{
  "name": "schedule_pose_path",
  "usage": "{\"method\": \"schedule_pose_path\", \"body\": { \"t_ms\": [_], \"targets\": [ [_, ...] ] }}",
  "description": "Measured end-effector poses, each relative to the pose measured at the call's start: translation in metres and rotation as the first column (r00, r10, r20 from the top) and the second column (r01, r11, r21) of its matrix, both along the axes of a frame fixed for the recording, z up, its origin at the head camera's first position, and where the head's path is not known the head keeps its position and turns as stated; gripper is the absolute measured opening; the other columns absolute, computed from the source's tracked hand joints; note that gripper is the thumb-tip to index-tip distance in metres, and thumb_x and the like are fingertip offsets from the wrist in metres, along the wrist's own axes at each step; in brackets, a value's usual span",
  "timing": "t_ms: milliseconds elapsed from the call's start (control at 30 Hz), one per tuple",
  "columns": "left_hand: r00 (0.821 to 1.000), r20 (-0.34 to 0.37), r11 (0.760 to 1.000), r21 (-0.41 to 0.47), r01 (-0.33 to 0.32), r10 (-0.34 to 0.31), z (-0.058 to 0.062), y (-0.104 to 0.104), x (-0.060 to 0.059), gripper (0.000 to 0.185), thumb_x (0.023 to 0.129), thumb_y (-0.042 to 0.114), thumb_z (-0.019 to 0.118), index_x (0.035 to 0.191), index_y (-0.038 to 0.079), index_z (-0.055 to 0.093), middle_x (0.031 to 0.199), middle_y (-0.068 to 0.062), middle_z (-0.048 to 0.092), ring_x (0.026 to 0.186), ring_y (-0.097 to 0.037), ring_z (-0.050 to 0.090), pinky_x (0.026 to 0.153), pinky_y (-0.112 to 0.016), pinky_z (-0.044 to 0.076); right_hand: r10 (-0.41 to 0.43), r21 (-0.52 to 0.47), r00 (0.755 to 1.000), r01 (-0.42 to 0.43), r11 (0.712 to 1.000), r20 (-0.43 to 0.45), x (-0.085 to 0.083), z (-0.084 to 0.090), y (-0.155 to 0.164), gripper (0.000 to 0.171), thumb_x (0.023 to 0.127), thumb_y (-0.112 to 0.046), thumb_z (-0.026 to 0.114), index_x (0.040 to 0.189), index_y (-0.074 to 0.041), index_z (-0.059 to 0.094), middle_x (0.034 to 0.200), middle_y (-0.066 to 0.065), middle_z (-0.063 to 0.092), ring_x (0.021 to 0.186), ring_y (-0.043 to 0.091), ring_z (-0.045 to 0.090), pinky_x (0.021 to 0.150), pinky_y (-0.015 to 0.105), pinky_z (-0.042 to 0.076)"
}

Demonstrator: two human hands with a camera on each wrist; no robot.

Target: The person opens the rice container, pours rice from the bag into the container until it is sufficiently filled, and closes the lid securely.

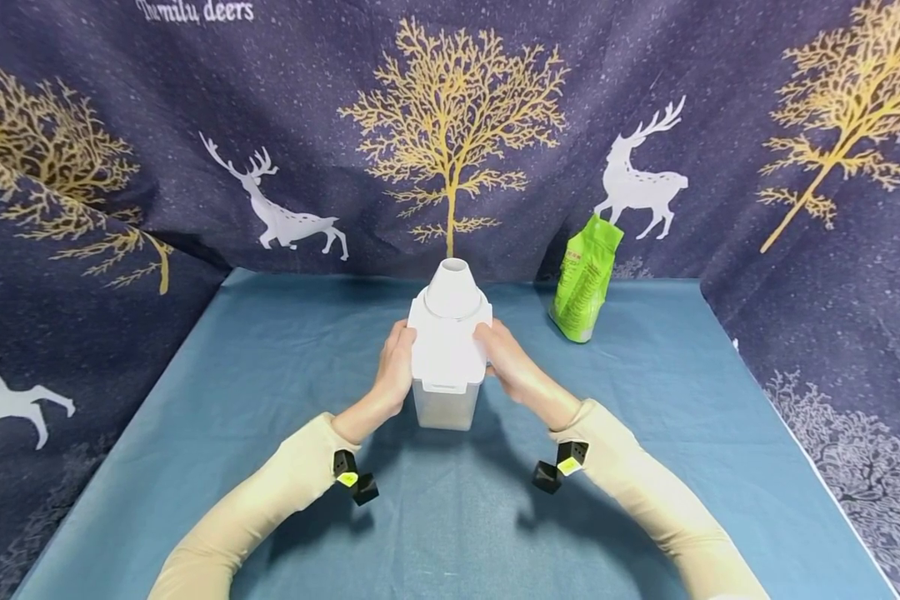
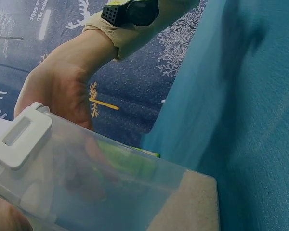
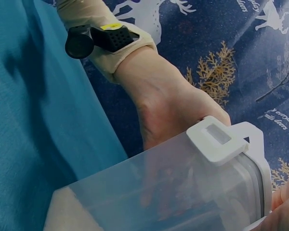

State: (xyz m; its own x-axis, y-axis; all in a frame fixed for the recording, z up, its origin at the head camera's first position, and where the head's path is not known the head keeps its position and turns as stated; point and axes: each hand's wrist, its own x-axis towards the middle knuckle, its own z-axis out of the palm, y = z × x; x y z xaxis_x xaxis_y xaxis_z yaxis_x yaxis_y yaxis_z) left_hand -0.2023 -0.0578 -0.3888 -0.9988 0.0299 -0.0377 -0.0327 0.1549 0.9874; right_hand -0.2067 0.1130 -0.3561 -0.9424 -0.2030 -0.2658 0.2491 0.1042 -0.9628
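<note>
Container (image 1: 444, 392), clear with a white spouted lid (image 1: 450, 333), stands at centre frame on the blue table (image 1: 270, 375), gripped by the left hand (image 1: 394, 367) and right hand (image 1: 512, 367) at its sides. Uneven pressure could tip it. A green bag (image 1: 585, 279) leans upper right; the backdrop (image 1: 195, 10) reads "deers".

Container (image 1: 445, 400): clear, frosted body; white lid (image 1: 448, 348) with white spout (image 1: 452, 287) and white latch (image 3: 216, 138). Pouch (image 1: 587, 279): bright green with small red and white print. Surface (image 1: 270, 375): plain teal-blue cloth. Backdrop (image 1: 120, 83): dark navy, speckled white, patterned with gold bare-branched trees, white deer and white lettering. Sleeves (image 1: 270, 492): pale beige. Wrist devices (image 1: 354, 482): black with a yellow-green label
</note>
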Motion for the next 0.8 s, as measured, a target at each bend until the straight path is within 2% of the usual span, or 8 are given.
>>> {"method": "schedule_pose_path", "body": {
  "t_ms": [167, 500, 800],
  "targets": [
    [1.0, -0.003, 1.0, -0.013, -0.007, 0.007, 0.0, 0.002, -0.001, 0.05, 0.098, 0.026, 0.027, 0.141, 0.004, 0.04, 0.138, -0.021, 0.044, 0.122, -0.035, 0.043, 0.104, -0.052, 0.034, 0.002, -0.004, 1.0, -0.002, 1.0, -0.002, 0.0, 0.001, 0.001, 0.021, 0.092, -0.015, 0.033, 0.111, -0.008, 0.039, 0.109, 0.005, 0.044, 0.087, 0.015, 0.047, 0.079, 0.034, 0.045],
    [1.0, -0.002, 1.0, -0.016, -0.012, 0.012, 0.0, 0.006, 0.001, 0.049, 0.097, 0.024, 0.027, 0.14, 0.004, 0.04, 0.138, -0.02, 0.045, 0.12, -0.035, 0.043, 0.103, -0.052, 0.034, 0.001, -0.022, 1.0, -0.002, 1.0, -0.03, 0.002, 0.0, 0.005, 0.01, 0.092, -0.013, 0.033, 0.096, -0.011, 0.042, 0.088, -0.001, 0.048, 0.076, 0.012, 0.05, 0.071, 0.031, 0.047],
    [1.0, 0.019, 1.0, -0.005, -0.001, 0.001, 0.0, 0.012, 0.004, 0.05, 0.098, 0.026, 0.027, 0.141, 0.005, 0.038, 0.14, -0.02, 0.043, 0.124, -0.035, 0.043, 0.104, -0.053, 0.033, 0.0, -0.037, 1.0, -0.001, 0.999, -0.026, 0.005, 0.001, 0.01, 0.009, 0.092, -0.012, 0.034, 0.092, -0.012, 0.043, 0.082, -0.004, 0.05, 0.073, 0.01, 0.051, 0.068, 0.029, 0.047]
  ]
}}
